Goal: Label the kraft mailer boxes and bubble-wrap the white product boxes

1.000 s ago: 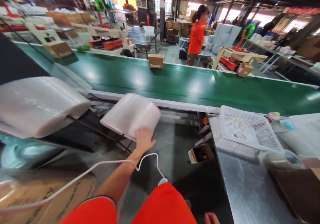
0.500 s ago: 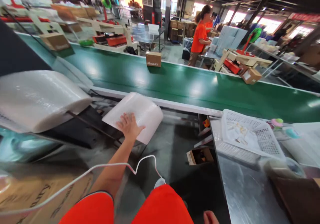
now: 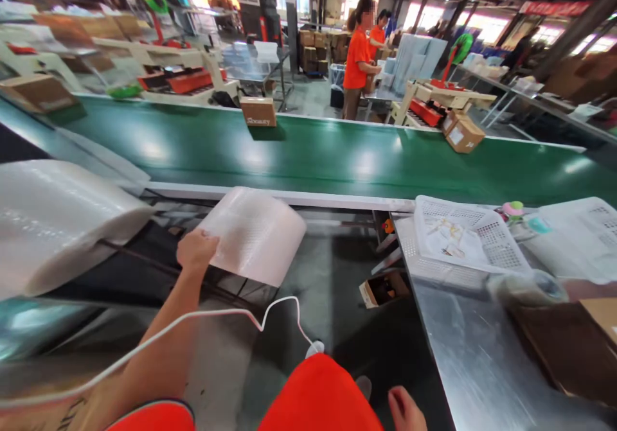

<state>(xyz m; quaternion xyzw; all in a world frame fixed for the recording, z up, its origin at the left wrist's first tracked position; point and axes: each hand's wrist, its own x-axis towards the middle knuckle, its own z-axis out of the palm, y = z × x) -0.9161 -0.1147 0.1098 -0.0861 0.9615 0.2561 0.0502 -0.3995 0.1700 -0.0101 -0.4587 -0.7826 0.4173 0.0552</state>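
A small roll of bubble wrap (image 3: 258, 232) sits just in front of the conveyor, its loose edge toward the left. My left hand (image 3: 196, 249) is closed on that left edge, fingers curled around the film. At the bottom of the view hangs my right hand (image 3: 406, 410), loosely open and partly cut off by the frame; nothing shows in it. A much larger roll of bubble wrap (image 3: 62, 219) lies on a bar further left.
The green conveyor (image 3: 318, 161) crosses ahead, carrying a small carton (image 3: 258, 111) and another carton (image 3: 38, 92). A white basket (image 3: 475, 238) stands on the metal table (image 3: 463, 341) at right. A white cord (image 3: 216, 312) crosses before me. Two people in orange work beyond.
My left hand has gone from lying flat and spread on the small roll to gripping its left edge. The view has turned a little to the right.
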